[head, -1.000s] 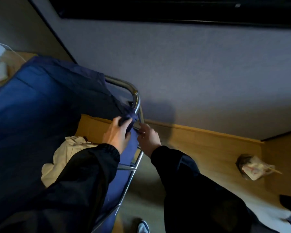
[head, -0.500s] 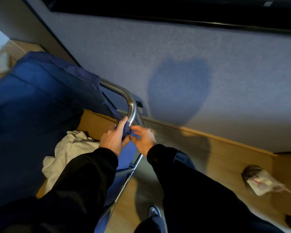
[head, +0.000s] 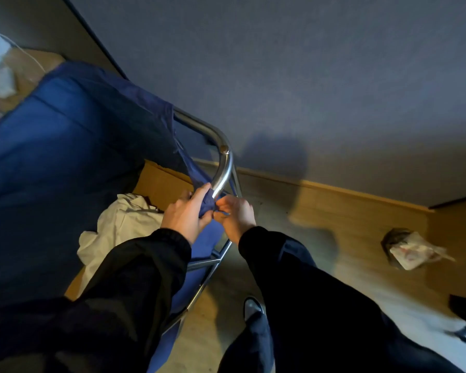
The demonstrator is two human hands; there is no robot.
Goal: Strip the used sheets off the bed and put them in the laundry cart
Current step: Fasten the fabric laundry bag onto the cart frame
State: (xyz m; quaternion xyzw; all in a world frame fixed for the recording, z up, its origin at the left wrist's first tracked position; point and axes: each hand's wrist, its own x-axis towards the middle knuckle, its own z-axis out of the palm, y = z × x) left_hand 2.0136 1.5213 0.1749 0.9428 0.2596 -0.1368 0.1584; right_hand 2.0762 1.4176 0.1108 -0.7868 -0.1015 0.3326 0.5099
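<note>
Right now both hands meet at one corner of the laundry cart (head: pixel 203 263), where its blue liner (head: pixel 65 162) is bunched against the curved chrome rail (head: pixel 224 168). The left hand (head: pixel 184 215) has its fingers and thumb curled round a fold of that blue cloth, the index finger lying up along the lower end of the rail. The right hand (head: pixel 234 216) sits just beside it, touching it, with its fingertips bent in and pinching the same bunch of liner from the other side; exactly what they catch under the fold is too dark to tell. Both forearms wear black sleeves (head: pixel 135 278) that run down and back from the grip.

Just to the left of the grip and below it, inside the cart, lies a crumpled white sheet (head: pixel 119 230) on a tan base, partly hidden by the left sleeve. The liner's far wall rises dark blue further to the left of the grip.

Above the grip the rail bends away toward a grey wall (head: pixel 307 76). Below the grip, on the pale floor (head: pixel 334 216), shows the toe of a shoe (head: pixel 252 306). Well off to the right of the hands, a crumpled plastic bag (head: pixel 412 249) lies on the floor.
</note>
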